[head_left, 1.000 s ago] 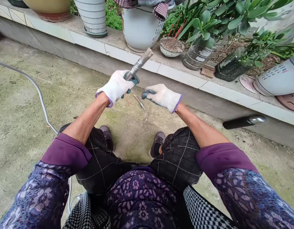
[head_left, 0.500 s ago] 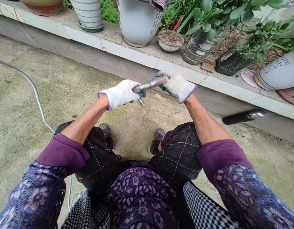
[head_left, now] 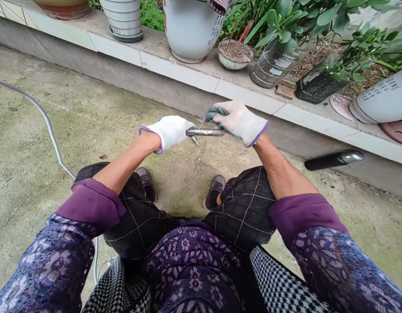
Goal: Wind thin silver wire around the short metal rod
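My left hand (head_left: 173, 132), in a white knitted glove with a purple cuff, is closed around the left end of a dark metal rod (head_left: 216, 132). Silvery thin wire (head_left: 203, 131) is wound around the rod's middle. From that winding a free strand rises to my right hand (head_left: 238, 121), gloved alike with dark-coated fingers, which pinches it above the rod. The rod's right end lies close under the right fingers; whether they touch it I cannot tell. Just below the rod, a small shiny metal piece (head_left: 195, 140) shows against the ground, too small to name.
A tiled ledge (head_left: 184, 77) runs across the front, bearing potted plants, a white pot (head_left: 191, 30) and a small bowl (head_left: 235, 58) with red sticks. A black cylinder with a shiny end (head_left: 333, 160) is at the ledge's foot. A grey hose (head_left: 46, 119) curves along the left.
My right hand has come off the rod's right end and now draws a wire strand up from the winding. The rod has turned nearly level, and my left hand has shifted slightly right.
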Demonstrator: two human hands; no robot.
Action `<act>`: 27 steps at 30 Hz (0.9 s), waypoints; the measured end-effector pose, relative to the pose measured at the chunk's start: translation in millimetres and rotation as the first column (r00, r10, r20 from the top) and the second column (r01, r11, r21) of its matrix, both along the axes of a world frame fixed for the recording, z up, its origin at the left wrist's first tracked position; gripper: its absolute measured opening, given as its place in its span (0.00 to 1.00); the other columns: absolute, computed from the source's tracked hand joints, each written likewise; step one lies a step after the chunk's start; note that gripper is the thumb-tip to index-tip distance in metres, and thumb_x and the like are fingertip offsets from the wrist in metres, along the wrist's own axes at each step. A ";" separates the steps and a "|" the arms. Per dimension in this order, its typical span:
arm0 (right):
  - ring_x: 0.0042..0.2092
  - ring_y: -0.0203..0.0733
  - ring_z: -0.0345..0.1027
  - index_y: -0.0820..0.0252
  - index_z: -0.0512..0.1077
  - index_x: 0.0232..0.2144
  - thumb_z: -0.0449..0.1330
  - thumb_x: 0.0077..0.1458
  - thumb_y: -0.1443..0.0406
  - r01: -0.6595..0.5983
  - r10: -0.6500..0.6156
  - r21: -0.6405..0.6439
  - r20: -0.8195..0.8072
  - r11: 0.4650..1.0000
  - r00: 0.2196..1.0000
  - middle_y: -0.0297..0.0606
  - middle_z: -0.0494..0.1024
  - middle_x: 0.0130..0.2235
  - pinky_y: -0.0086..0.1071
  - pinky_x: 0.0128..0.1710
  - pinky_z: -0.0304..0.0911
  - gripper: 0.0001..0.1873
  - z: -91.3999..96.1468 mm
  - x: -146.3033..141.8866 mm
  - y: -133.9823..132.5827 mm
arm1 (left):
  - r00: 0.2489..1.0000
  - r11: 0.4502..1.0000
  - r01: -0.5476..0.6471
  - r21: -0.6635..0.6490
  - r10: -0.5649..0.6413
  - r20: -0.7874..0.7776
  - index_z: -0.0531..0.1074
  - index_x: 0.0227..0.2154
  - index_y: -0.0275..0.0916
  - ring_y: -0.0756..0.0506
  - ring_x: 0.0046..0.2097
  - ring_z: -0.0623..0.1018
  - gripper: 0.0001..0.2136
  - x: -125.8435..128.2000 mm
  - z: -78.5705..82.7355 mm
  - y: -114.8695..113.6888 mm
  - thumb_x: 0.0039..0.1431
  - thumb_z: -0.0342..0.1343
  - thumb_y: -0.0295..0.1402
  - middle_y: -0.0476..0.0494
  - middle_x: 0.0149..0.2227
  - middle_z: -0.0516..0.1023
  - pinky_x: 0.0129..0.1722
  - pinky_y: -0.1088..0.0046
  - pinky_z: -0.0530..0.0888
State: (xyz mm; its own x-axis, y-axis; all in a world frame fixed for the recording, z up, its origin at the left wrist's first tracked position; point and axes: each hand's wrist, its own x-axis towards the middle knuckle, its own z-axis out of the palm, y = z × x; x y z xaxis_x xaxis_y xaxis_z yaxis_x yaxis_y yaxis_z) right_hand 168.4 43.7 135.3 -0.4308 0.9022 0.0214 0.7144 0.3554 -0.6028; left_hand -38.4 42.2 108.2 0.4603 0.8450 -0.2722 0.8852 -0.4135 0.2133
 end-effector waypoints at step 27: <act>0.20 0.30 0.53 0.61 0.74 0.32 0.56 0.56 0.71 0.109 -0.169 -0.271 -0.210 0.956 0.963 0.28 0.64 0.21 0.26 0.16 0.49 0.06 -3.0 -14.4 -4.9 | 0.766 0.952 -0.231 -0.201 0.305 0.566 0.76 0.51 0.36 0.51 0.27 0.69 0.18 -7.0 29.7 -12.6 0.61 0.56 0.38 0.45 0.30 0.75 0.27 0.73 0.68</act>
